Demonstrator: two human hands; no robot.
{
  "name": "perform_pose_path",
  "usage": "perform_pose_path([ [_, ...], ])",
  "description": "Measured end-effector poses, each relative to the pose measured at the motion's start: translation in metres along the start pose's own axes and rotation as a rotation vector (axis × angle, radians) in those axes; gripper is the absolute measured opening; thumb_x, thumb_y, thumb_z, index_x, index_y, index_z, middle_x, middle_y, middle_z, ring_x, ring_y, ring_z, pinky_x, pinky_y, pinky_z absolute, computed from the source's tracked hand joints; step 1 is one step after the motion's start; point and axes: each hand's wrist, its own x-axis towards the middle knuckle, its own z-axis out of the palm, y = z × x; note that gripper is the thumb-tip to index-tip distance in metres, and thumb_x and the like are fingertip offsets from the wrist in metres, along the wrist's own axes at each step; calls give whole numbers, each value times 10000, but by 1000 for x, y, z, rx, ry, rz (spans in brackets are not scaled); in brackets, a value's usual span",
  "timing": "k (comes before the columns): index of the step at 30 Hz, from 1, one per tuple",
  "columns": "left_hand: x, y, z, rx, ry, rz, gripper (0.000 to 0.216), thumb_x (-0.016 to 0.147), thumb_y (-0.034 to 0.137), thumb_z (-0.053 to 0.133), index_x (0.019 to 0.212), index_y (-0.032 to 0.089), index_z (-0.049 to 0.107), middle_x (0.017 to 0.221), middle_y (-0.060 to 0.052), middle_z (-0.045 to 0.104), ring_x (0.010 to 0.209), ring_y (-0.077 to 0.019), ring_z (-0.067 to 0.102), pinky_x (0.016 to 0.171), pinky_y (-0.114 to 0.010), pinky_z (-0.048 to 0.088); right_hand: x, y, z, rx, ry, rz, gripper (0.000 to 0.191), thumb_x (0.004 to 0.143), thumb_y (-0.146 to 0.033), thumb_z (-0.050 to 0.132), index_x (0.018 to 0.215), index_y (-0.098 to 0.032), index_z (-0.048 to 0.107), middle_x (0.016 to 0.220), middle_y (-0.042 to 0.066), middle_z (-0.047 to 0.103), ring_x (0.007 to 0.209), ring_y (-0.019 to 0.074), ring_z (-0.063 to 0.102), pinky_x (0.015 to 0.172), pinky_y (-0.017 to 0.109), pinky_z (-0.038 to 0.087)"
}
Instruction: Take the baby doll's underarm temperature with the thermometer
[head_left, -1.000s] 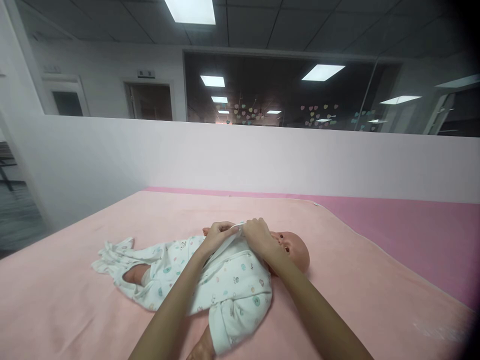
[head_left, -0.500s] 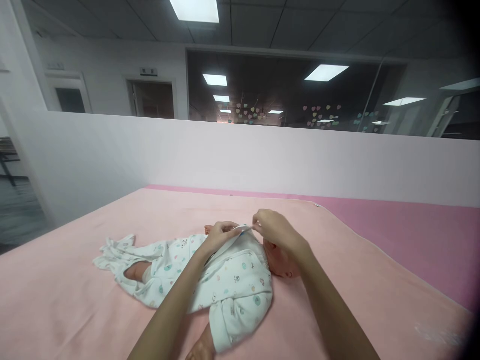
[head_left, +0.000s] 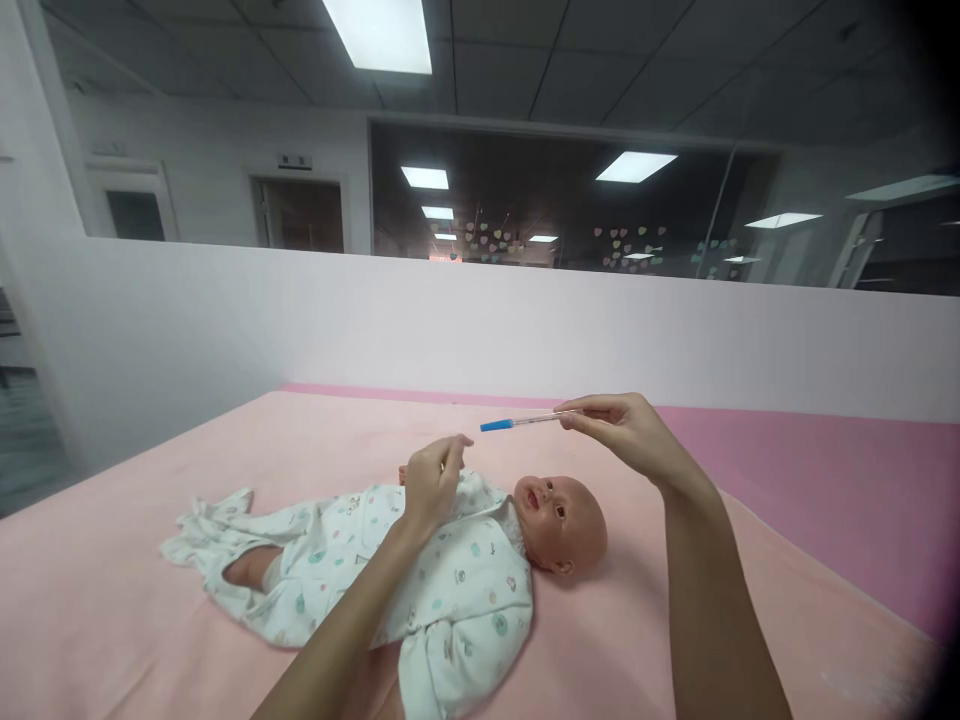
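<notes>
A baby doll (head_left: 559, 512) in a white printed romper (head_left: 442, 575) lies on its back on a pale pink blanket (head_left: 187, 650), head to the right. My right hand (head_left: 626, 432) is raised above the doll's head and pinches one end of a thin thermometer (head_left: 517, 422) with a blue tip, held level and pointing left. My left hand (head_left: 431, 480) hovers just over the doll's far shoulder, fingers loosely curled, thumb and forefinger near each other with nothing visible in them.
A darker pink surface (head_left: 825, 480) shows beyond the blanket on the right. A low white partition (head_left: 525, 320) runs behind the bed, with glass panels and ceiling lights above it.
My right hand has drawn the thermometer out from under the romper at the doll's shoulder and lifted it up and right. My left hand let go of the cloth. The doll's face is uncovered.
</notes>
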Motion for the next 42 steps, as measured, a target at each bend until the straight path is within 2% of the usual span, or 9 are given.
perform_pose_path([
  [3, 17, 26, 0, -166, 190, 55, 404, 889, 385, 303, 877, 157, 636, 597, 1, 521, 500, -95, 433, 501, -210, 345, 7, 2, 9, 112, 36, -35, 287, 704, -428, 618, 863, -200, 691, 917, 51, 673, 887, 204, 589, 745, 288, 453],
  [10, 33, 74, 8, -409, 315, 115, 330, 857, 369, 422, 709, 146, 616, 580, 3, 508, 515, -82, 423, 495, -197, 359, 8, -8, 21, 256, 35, -126, 248, 685, -381, 656, 855, -206, 697, 891, 54, 678, 855, 187, 599, 758, 310, 469],
  [22, 29, 82, -8, -429, 243, 161, 313, 857, 335, 429, 667, 150, 597, 550, 14, 428, 493, -79, 362, 454, -211, 300, -1, -21, 20, 179, 33, -254, 187, 701, -330, 656, 846, -219, 694, 864, 37, 677, 854, 173, 607, 776, 297, 473],
  [25, 21, 78, -10, -381, 166, 156, 254, 867, 339, 405, 878, 177, 600, 546, 32, 397, 491, -85, 354, 462, -209, 305, -9, -24, 7, 87, 103, -227, 208, 712, -359, 639, 851, -214, 694, 879, 46, 677, 858, 189, 609, 772, 306, 473],
  [28, 7, 60, -8, -292, 74, 109, 294, 864, 338, 411, 1120, 215, 485, 564, 48, 393, 507, -93, 381, 490, -206, 332, -27, -17, -16, -30, 195, -122, 236, 699, -392, 640, 846, -217, 698, 902, 52, 677, 873, 215, 608, 758, 314, 475],
  [32, -14, 27, -1, -58, -182, 68, 308, 864, 350, 390, 1110, 213, 515, 676, 9, 526, 606, -123, 484, 569, -233, 386, -71, 16, -32, -119, 116, 106, 256, 702, -408, 627, 873, -232, 697, 923, 53, 674, 886, 227, 605, 775, 315, 470],
  [35, -22, 6, 8, 101, -359, 120, 289, 854, 358, 390, 923, 210, 629, 851, -36, 611, 805, -169, 537, 740, -283, 404, -113, 53, -20, -20, -6, 269, 315, 712, -427, 604, 924, -209, 688, 875, 67, 681, 827, 219, 619, 742, 303, 484],
  [37, -24, -4, 12, 140, -450, 126, 313, 855, 360, 379, 874, 211, 653, 859, -41, 623, 822, -179, 544, 750, -285, 398, -140, 77, -6, 56, 7, 388, 360, 722, -453, 576, 939, -187, 684, 809, 75, 686, 793, 222, 628, 714, 301, 496],
  [42, -25, -16, 17, 175, -569, 117, 287, 829, 354, 422, 942, 247, 663, 879, -28, 643, 808, -183, 560, 731, -269, 389, -176, 114, 21, 106, 61, 497, 367, 655, -500, 595, 833, -202, 715, 867, 89, 685, 833, 264, 628, 727, 317, 514],
])
